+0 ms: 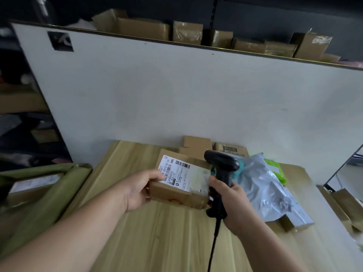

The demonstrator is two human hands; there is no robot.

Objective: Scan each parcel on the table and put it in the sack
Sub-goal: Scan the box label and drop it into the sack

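My left hand (138,190) grips the left end of a brown cardboard parcel (183,197), held just above the wooden table (157,232). A white shipping label with barcodes covers the parcel's top. My right hand (232,203) grips the handle of a black corded barcode scanner (221,169), whose head sits at the parcel's right end, over the label. The olive-green sack (49,193) lies open at the left of the table with a labelled parcel inside.
Behind the held parcel lie more cardboard boxes (197,143) and a box with a dark label (229,149). A grey plastic mailer (269,189) and a green packet (275,169) lie at the right. A white board (176,95) stands behind the table.
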